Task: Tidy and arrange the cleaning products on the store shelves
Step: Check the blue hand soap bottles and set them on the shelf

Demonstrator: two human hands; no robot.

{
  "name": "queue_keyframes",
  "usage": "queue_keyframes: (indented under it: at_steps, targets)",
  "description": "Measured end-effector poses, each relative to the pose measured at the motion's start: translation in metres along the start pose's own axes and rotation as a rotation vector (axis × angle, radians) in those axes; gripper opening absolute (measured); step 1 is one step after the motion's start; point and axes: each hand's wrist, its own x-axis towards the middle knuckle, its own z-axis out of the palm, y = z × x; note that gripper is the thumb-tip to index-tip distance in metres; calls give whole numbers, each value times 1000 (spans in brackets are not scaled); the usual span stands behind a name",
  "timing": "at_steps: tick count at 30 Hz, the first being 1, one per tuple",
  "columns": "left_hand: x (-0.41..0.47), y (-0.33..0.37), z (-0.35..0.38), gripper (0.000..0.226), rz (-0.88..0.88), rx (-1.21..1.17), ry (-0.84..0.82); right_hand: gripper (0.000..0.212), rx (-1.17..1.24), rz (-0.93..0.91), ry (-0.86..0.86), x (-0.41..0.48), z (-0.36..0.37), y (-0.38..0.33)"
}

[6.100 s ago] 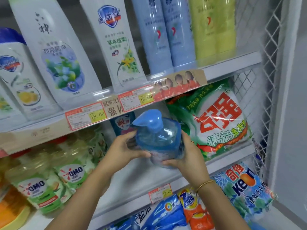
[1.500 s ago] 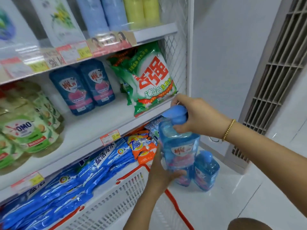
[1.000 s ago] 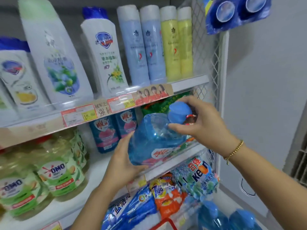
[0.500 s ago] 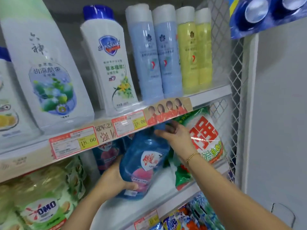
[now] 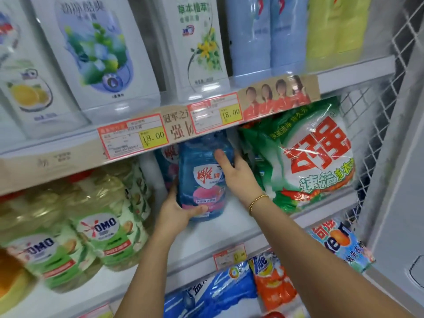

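Middle shelf (image 5: 243, 228): white; I log stock here.
Green detergent bag (image 5: 316, 161): leans at R end, just beside the task item.
Blue bottle (image 5: 202, 180): task item, approx. upright, mid-shelf betw. bag and rear bottle (image 5: 168, 154). Top hidden under upper shelf lip (image 5: 57, 157); can't tell if base is down.
Left hand (image 5: 176, 214): grips bottle base.
Right hand (image 5: 238, 177): wraps its upper R side.
Risks, my est.: pump snags lip w/ any lift; push too far R and bag slumps; shove back tips rear bottle.

Bottle (image 5: 202, 180) on shelf (image 5: 234, 226), left of, perhaps touching, bag (image 5: 309, 161)
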Motion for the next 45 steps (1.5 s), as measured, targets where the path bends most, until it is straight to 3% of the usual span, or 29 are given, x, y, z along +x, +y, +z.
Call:
queue_keyframes:
  at_steps: [6,13,18,23,28,31,34,36,38,42,45]
  targets:
    - [-2,5,-11,67,6,76,-9,48,-63,-36,-84,12,-11,0]
    - [30,15,-27,78,-77,247,-237,83,-62,-80,-257,22,-30,-2]
    - [33,27,-10,72,-36,211,-506,83,-145,-175,-112,2,-51,-5]
    - [34,42,10,69,8,193,-522,80,-74,-99,-32,-10,-72,-12]
    - [35,48,12,86,63,269,-590,79,-38,-16,-83,-31,-92,-16]
    - [40,57,20,73,85,287,-629,77,106,62,-2,-35,-103,-5]
    - [48,71,26,38,34,269,-643,66,234,181,68,-29,-104,8]
    - [51,73,25,28,0,265,-634,55,273,259,86,-26,-101,13]
    - [51,69,20,39,-15,255,-605,47,275,270,90,-19,-94,11]
    - [46,43,6,71,-103,177,-456,49,126,289,62,11,-69,-3]
    - [28,28,0,60,-133,132,-333,44,10,242,-5,33,-41,-12]
